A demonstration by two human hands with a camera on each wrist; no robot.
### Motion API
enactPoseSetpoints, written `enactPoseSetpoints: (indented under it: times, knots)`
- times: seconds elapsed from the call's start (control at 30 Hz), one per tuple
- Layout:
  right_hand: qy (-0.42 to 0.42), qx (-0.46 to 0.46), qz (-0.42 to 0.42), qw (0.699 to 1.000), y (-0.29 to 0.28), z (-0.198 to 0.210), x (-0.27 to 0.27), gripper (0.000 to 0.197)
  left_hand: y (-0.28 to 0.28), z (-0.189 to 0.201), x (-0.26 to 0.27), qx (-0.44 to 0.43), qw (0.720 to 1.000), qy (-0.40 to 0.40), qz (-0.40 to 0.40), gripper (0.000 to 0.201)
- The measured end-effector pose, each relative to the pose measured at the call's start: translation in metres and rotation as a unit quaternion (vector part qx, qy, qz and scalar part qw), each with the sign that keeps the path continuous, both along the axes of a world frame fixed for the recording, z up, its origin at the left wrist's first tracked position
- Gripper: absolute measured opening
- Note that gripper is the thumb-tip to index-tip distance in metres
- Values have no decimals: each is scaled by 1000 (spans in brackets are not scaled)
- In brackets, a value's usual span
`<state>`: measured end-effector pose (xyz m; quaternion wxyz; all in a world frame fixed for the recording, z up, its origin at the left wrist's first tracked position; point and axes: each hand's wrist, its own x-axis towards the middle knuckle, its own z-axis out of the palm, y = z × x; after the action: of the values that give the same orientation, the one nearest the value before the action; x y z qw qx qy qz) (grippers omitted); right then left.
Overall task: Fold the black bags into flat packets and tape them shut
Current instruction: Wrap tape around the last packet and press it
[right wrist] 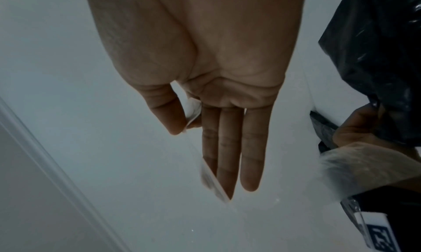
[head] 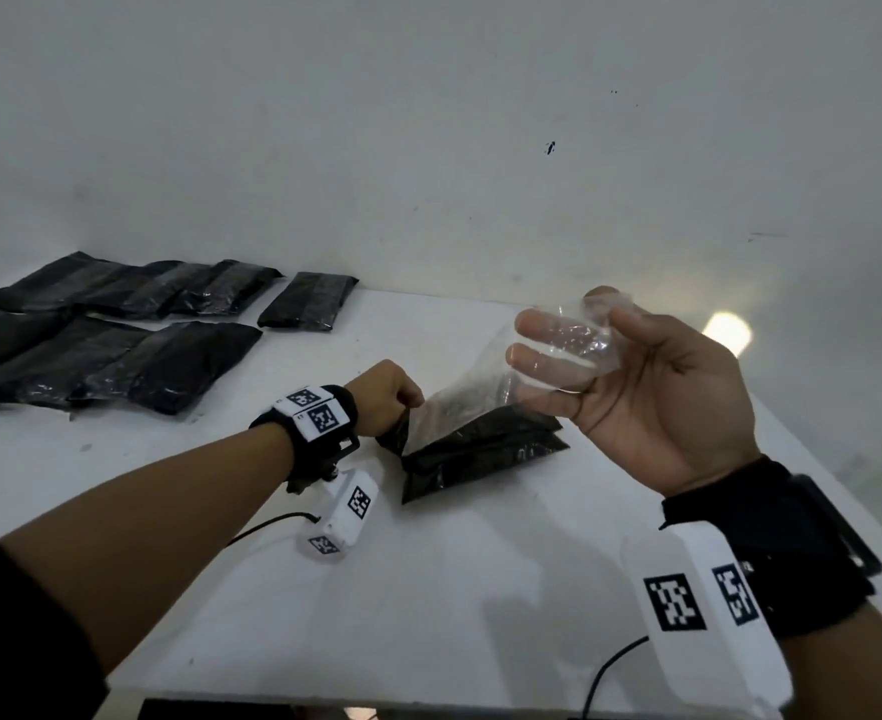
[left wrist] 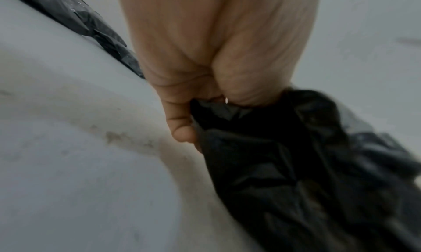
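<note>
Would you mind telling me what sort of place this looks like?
Probably a bare packing or work station, not a home: a plain white table against a blank white wall, with finished black packets laid in rows at its far left.

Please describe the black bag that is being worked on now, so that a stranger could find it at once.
On the white table, look near the middle, between both hands. The black bag lies there, gripped by the left hand; unlike the packets at far left, clear tape stretches off it.
</note>
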<state>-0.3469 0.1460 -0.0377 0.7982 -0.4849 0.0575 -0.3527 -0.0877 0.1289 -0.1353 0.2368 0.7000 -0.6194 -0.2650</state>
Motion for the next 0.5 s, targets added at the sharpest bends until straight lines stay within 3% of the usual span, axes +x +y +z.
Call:
enactPoseSetpoints:
  times: [0.07,0.17,0.27,0.5]
  knots:
    - [7,17,-20,1000,2,0,2,11,-6,-2,6,-13,1000,15,23,13]
    - [36,29,-54,997,-1,-2,4,6,-14,2,14,-11,998,36,49,15]
    - [92,15,-88,992,-11,-7,5,4,-14,9,17,20,992,109,64,13]
    - [96,39,-105,989,-22,-4,-3,5,10,25,20,-38,989,138,32,17]
